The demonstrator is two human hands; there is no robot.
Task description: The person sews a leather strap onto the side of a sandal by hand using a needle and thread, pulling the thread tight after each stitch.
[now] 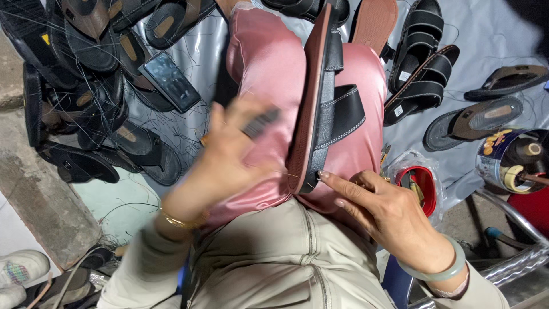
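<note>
Two bare hands are working over one black sandal that is standing on its edge along the lap, on pink satin trousers; its brown sole rim is facing nine o'clock and its stitched black straps are facing three o'clock; it is lying at the centre of the view, running from twelve o'clock down toward six. The right hand is sitting at about four o'clock, its fingers stretched out and close together, the fingertips pressing against the lower end of the sandal's sole. The left hand is blurring at about nine o'clock of the sandal; its fingers are curling around a dark, ribbed tool, though the blur is making it hard to tell how tightly they are closing; a gold bracelet is circling that wrist, and a pale green bangle is circling the right one. Many dark sandals are lying heaped at ten o'clock on grey sheeting; a black phone is resting among them; more sandals are lying at two o'clock; a red-rimmed container in clear plastic is sitting at four o'clock, just beside the right hand; a round tin is standing at three o'clock.
</note>
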